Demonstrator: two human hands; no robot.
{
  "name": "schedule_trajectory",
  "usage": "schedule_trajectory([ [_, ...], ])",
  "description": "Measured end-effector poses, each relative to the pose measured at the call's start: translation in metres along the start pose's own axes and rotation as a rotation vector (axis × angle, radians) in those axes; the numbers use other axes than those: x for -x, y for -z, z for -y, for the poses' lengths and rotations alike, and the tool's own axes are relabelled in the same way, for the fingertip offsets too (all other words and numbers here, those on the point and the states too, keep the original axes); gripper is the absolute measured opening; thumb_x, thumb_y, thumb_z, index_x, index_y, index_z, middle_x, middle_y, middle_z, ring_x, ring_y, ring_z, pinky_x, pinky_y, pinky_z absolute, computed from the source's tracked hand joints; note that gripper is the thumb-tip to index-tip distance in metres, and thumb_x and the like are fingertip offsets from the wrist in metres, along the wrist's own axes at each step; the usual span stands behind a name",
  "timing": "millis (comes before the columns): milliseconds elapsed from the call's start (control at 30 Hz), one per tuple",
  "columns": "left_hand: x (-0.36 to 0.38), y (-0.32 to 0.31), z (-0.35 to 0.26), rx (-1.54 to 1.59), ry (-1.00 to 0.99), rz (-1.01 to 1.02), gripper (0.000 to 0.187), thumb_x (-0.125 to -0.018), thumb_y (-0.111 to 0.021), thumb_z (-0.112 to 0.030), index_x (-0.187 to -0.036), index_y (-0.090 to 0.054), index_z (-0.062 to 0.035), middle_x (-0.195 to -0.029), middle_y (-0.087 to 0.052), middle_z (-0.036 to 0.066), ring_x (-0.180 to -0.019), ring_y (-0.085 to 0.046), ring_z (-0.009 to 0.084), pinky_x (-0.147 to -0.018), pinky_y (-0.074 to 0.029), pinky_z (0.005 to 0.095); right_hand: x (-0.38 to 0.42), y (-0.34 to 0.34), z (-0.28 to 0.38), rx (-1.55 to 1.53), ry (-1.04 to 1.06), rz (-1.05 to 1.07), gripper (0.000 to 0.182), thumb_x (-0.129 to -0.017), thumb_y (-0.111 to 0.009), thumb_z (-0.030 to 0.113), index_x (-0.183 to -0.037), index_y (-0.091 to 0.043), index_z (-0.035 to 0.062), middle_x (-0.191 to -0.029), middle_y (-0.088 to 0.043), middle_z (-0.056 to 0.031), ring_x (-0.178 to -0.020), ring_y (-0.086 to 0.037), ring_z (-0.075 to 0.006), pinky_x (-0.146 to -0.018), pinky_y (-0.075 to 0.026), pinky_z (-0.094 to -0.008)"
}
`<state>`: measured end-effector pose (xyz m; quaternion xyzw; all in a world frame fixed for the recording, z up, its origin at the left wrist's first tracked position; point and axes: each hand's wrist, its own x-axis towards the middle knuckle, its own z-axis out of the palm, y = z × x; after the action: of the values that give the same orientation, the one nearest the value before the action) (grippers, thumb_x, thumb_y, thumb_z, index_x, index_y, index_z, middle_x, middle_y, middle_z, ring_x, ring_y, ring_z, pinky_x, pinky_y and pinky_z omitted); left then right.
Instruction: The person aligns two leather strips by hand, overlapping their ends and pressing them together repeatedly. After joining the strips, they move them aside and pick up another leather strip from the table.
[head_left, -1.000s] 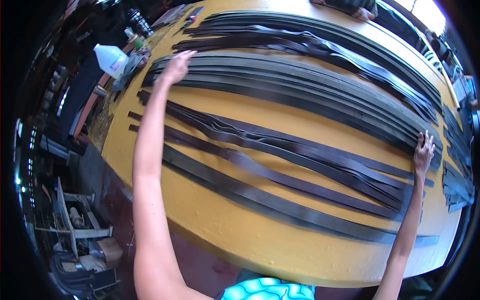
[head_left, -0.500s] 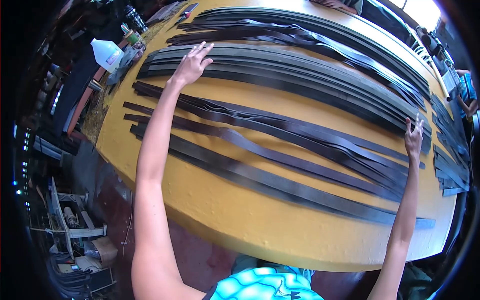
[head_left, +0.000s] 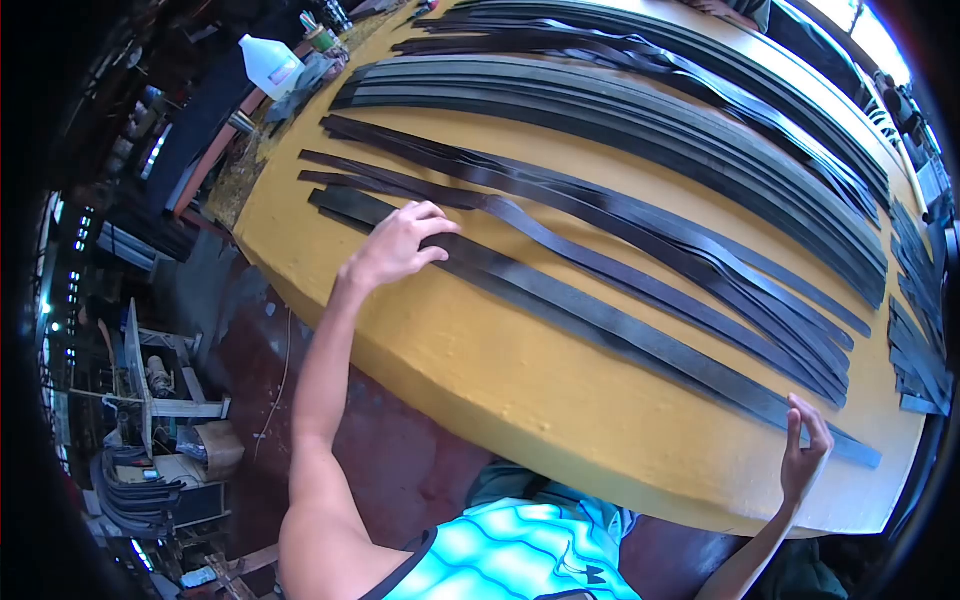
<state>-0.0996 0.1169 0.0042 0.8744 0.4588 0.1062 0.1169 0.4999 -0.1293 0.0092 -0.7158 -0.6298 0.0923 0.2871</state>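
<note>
- Far left, off the table: dim workshop floor with a stack of curved dark strips [head_left: 135, 490] and a cardboard box [head_left: 215, 452] beside it.
- Upper left, at the table's far corner: a white plastic jug with a label [head_left: 270, 62], standing next to a crumpled grey rag [head_left: 315, 75].
- Yellow-painted wooden table [head_left: 480, 370], running across the whole view, covered in rows of long flat strips.
- Left hand [head_left: 395, 245]: fingers loosely spread and curled, fingertips pressing down on the left end of the nearest wide dark leather strip [head_left: 600, 315]; palm raised off the surface, nothing pinched.
- Nearest wide dark leather strip: lying flat along the table's near edge, stretching from under the left hand all the way to the right hand.
- Just beyond it: a loose bundle of narrower dark brown leather strips [head_left: 620, 235], overlapping and slightly wavy, ends fanned out at the left.
- Further back: a tidy stack of wide grey-black strips [head_left: 620, 125], then another dark wavy bundle [head_left: 640, 55] near the far edge.
- Lower middle: a bright turquoise patterned shirt [head_left: 510, 555] on the person's chest.
- Right hand [head_left: 805, 455]: fingers bent and close together, fingertips touching the near edge of the same wide strip close to its right end; cannot tell whether the edge is actually pinched.
- Far right edge: short dark strip pieces [head_left: 915, 365] piled at the table's end.
</note>
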Motion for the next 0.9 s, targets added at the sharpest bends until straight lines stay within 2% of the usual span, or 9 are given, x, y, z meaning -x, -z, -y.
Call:
schedule_trajectory([
  [100,-0.002,-0.002,0.003,0.045,0.085,0.039,0.039,-0.083,-0.086,-0.013,-0.118,-0.072,-0.0045,-0.114,-0.068,0.010,-0.118,-0.063,0.0315,-0.102,-0.052,0.0410,0.016,-0.010,0.014,-0.023,-0.048,-0.040,0.017,-0.104,-0.068,0.007,-0.115,-0.077,-0.0016,-0.114,-0.079,-0.0157,-0.109,-0.076,-0.0299,-0.098,-0.056,-0.0365],
  [300,-0.012,0.002,0.009,0.108,0.027,0.082,0.032,-0.079,-0.084,-0.012,-0.106,-0.070,-0.0011,-0.104,-0.067,0.013,-0.104,-0.067,0.0328,-0.095,-0.054,0.0425,0.018,-0.019,0.023,-0.073,0.007,-0.084,0.017,-0.099,-0.071,0.003,-0.114,-0.078,0.0003,-0.115,-0.079,-0.0152,-0.110,-0.075,-0.0306,-0.097,-0.057,-0.0379],
  [400,-0.009,0.001,0.011,0.029,0.006,0.007,0.030,-0.075,-0.084,-0.011,-0.099,-0.071,0.0001,-0.107,-0.068,0.015,-0.109,-0.064,0.0366,-0.097,-0.051,0.0448,0.010,-0.021,0.037,-0.065,0.014,-0.104,0.018,-0.095,-0.077,0.007,-0.112,-0.080,0.0059,-0.115,-0.080,-0.0113,-0.106,-0.075,-0.0300,-0.093,-0.059,-0.0386],
  [467,-0.013,0.002,0.001,0.073,0.060,-0.007,0.031,-0.071,-0.082,-0.004,-0.094,-0.062,0.0006,-0.094,-0.059,0.013,-0.095,-0.060,0.0333,-0.089,-0.049,0.0429,0.012,-0.032,0.037,-0.092,0.076,-0.127,0.015,-0.095,-0.078,0.013,-0.109,-0.081,0.0102,-0.110,-0.081,-0.0082,-0.101,-0.076,-0.0287,-0.089,-0.060,-0.0392],
  [500,-0.014,0.001,0.008,0.069,-0.013,0.005,0.032,-0.070,-0.080,0.002,-0.091,-0.056,0.0001,-0.090,-0.053,0.012,-0.088,-0.055,0.0311,-0.083,-0.048,0.0415,0.013,-0.039,0.039,-0.117,0.103,-0.158,0.013,-0.095,-0.078,0.017,-0.107,-0.081,0.0110,-0.108,-0.081,-0.0072,-0.099,-0.076,-0.0286,-0.087,-0.061,-0.0390],
  [633,-0.011,0.003,0.021,0.091,0.157,0.096,0.033,-0.074,-0.080,0.006,-0.094,-0.054,0.0006,-0.084,-0.051,0.011,-0.079,-0.051,0.0266,-0.078,-0.046,0.0389,0.017,-0.062,0.070,-0.356,0.097,-0.129,0.014,-0.100,-0.075,0.022,-0.105,-0.081,0.0104,-0.104,-0.080,-0.0080,-0.095,-0.076,-0.0282,-0.083,-0.062,-0.0394],
  [700,-0.013,0.006,0.026,0.084,0.146,0.098,0.034,-0.074,-0.084,0.002,-0.096,-0.057,0.0019,-0.080,-0.055,0.012,-0.075,-0.053,0.0262,-0.076,-0.047,0.0392,0.019,-0.075,0.080,-0.555,0.100,-0.039,0.016,-0.102,-0.073,0.022,-0.106,-0.080,0.0082,-0.106,-0.079,-0.0103,-0.094,-0.076,-0.0291,-0.083,-0.061,-0.0393],
  [800,-0.014,0.014,0.057,0.021,0.193,0.140,0.041,-0.067,-0.090,-0.004,-0.096,-0.061,0.0037,-0.077,-0.062,0.012,-0.075,-0.058,0.0248,-0.077,-0.050,0.0375,0.015,-0.081,0.092,-0.691,0.076,0.073,0.018,-0.103,-0.072,0.022,-0.107,-0.079,0.0063,-0.107,-0.079,-0.0114,-0.096,-0.076,-0.0298,-0.085,-0.061,-0.0394],
  [900,-0.015,0.034,0.056,0.014,0.244,0.214,0.044,-0.065,-0.089,-0.004,-0.097,-0.060,0.0037,-0.079,-0.061,0.011,-0.077,-0.058,0.0217,-0.079,-0.051,0.0358,0.008,-0.077,0.089,-0.682,0.086,0.037,0.021,-0.104,-0.071,0.023,-0.112,-0.079,0.0054,-0.107,-0.079,-0.0113,-0.100,-0.076,-0.0270,-0.087,-0.060,-0.0372],
])
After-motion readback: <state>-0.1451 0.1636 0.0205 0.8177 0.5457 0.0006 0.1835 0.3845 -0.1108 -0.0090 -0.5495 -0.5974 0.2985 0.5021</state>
